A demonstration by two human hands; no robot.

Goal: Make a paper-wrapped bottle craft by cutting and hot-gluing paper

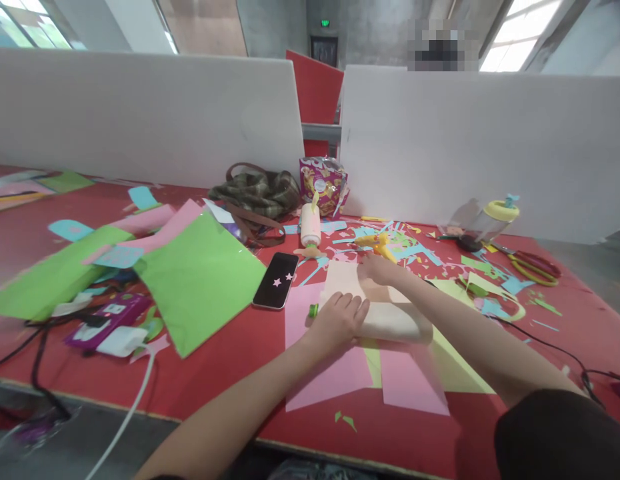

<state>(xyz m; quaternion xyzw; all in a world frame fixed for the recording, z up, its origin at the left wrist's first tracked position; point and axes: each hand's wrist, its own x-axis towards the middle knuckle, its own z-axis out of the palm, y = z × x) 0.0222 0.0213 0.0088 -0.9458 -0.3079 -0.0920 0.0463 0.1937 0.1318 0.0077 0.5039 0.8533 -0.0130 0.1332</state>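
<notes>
A cream sheet of smooth paper is positioned at the near side of the counter, right of centre. Its near portion is curved into a broad, hollow-looking roll; its far portion is laid flat. The left hand is placed palm down over the left end of the roll, with the fingers bent against the paper. The right hand is set at the far part of the sheet, just nearer than a yellow glue gun. The two hands are held apart; whether either is clamped on the paper cannot be told.

Flat pink sheets with straight edges are layered beneath the roll, and a pale yellow sheet is spread to the right. A small green cylindrical item is located just left of the left hand. Farther left, a glossy black phone is topped with pink paper stars, and a bright green square sheet is laid beyond it. At the far right, scissors with looped red and yellow handles are placed near a clear, yellow-topped container.
</notes>
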